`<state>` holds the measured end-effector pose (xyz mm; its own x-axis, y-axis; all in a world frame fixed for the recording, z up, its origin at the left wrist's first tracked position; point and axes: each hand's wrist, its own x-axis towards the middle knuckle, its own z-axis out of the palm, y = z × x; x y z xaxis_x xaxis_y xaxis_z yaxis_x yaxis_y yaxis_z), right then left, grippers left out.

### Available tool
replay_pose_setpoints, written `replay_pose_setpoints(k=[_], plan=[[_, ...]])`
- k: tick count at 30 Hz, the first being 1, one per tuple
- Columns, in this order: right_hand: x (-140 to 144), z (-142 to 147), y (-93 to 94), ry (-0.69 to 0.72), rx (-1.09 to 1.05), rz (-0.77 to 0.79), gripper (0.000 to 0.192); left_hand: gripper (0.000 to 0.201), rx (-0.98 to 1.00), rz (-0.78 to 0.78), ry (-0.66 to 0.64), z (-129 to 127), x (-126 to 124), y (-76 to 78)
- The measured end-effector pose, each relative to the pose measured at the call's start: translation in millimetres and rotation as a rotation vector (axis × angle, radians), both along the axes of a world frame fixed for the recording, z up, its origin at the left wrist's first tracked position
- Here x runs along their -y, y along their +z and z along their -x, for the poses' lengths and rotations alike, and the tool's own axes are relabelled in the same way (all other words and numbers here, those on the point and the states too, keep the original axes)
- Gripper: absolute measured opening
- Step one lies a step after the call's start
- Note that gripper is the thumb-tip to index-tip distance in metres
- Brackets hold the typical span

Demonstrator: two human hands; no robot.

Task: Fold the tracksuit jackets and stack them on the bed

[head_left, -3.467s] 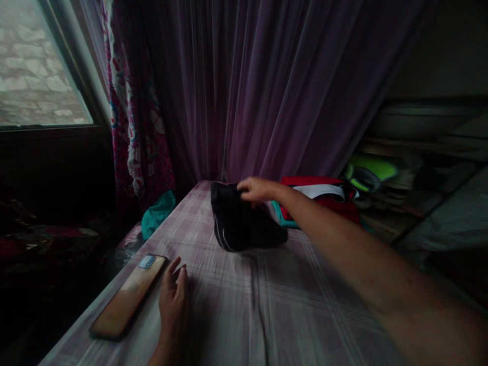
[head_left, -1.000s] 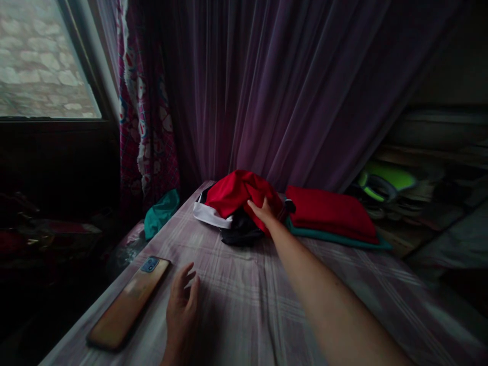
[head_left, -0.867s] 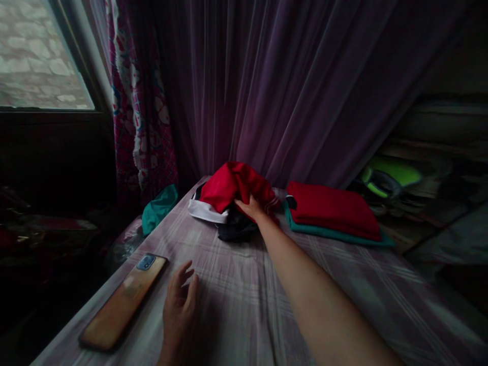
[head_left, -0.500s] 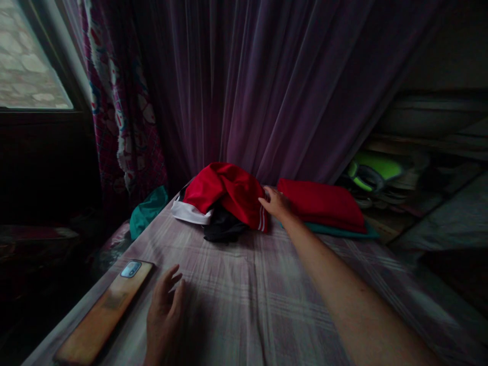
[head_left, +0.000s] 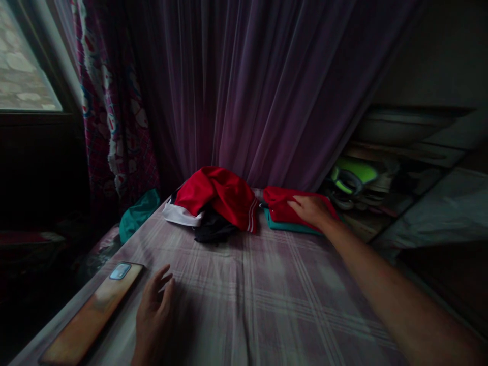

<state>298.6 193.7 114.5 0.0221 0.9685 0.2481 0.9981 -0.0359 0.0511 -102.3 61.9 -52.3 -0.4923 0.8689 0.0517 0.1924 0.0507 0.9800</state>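
Red folded cloth [head_left: 280,208] sits on a teal folded cloth [head_left: 284,226] at the far right of the checked-cloth desk [head_left: 267,284], and the right hand [head_left: 310,209] lies flat on top of it, fingers spread, pressing rather than gripping. So two pieces look folded and stacked — that part seems done. Left of the stack a loose heap waits: a crumpled red garment with white stripes [head_left: 217,195] over a black garment [head_left: 213,231], neither folded as far as I can judge. A teal bundle [head_left: 138,213] hangs off the desk's left edge, also unsorted. The left hand [head_left: 152,317] rests open on the desk, holding nothing, just beside a long brown phone [head_left: 89,315]. Hard to read — the light is dim, the shelf clutter at right with a green object [head_left: 353,173] is blurred, and the right hand covers much of the red cloth.
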Motion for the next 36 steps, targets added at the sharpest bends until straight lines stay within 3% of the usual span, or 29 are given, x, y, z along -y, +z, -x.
replay_pose_setpoints(k=[2, 4, 6, 10, 13, 15, 18, 21, 24, 26, 27, 30, 34, 36], plan=[[32, 22, -4.7, 0.212, -0.064, 0.122, 0.035, 0.072, -0.002, -0.013, 0.005, -1, 0, 1.6], [60, 42, -17.7, 0.469, -0.169, 0.37, 0.039, 0.07, -0.01, -0.024, 0.002, -3, 0, 3.7], [72, 53, -33.1, 0.581, -0.26, 0.503, 0.043, 0.066, -0.03, -0.045, -0.005, -4, 0, 5.1], [50, 43, -60.1, 0.317, -0.273, 0.323, 0.045, 0.061, -0.056, -0.089, 0.003, -4, -2, 4.7], [27, 29, -74.9, 0.188, -0.247, 0.388, 0.064, 0.061, -0.057, -0.098, -0.007, -2, -3, 4.4], [22, 25, -79.6, 0.192, -0.248, 0.43, 0.06, 0.061, -0.052, -0.099, -0.022, -2, -4, 5.8], [32, 25, -71.2, 0.236, -0.24, 0.43, 0.043, 0.06, -0.053, -0.092, -0.02, -3, -3, 9.3], [59, 26, -42.5, 0.359, -0.291, 0.505, 0.034, 0.06, -0.067, -0.085, -0.008, -5, -2, 11.5], [86, 24, -8.2, 0.498, -0.478, 0.886, 0.041, 0.059, -0.061, -0.097, -0.016, -7, -2, 11.3], [95, 22, 5.4, 0.453, -0.596, 1.139, 0.053, 0.058, -0.054, -0.099, -0.028, -7, -2, 11.2], [96, 21, 7.4, 0.402, -0.631, 1.181, 0.056, 0.058, -0.052, -0.097, -0.034, -6, -1, 11.5], [84, 14, -5.3, 0.284, -0.524, 0.968, 0.046, 0.058, -0.055, -0.093, -0.044, -6, 0, 14.1], [68, 8, -43.2, 0.231, -0.267, 0.669, 0.024, 0.053, -0.064, -0.105, -0.036, -5, 0, 17.1], [67, 9, -60.7, 0.227, -0.26, 0.593, 0.028, 0.053, -0.068, -0.105, -0.035, -5, 0, 16.4]])
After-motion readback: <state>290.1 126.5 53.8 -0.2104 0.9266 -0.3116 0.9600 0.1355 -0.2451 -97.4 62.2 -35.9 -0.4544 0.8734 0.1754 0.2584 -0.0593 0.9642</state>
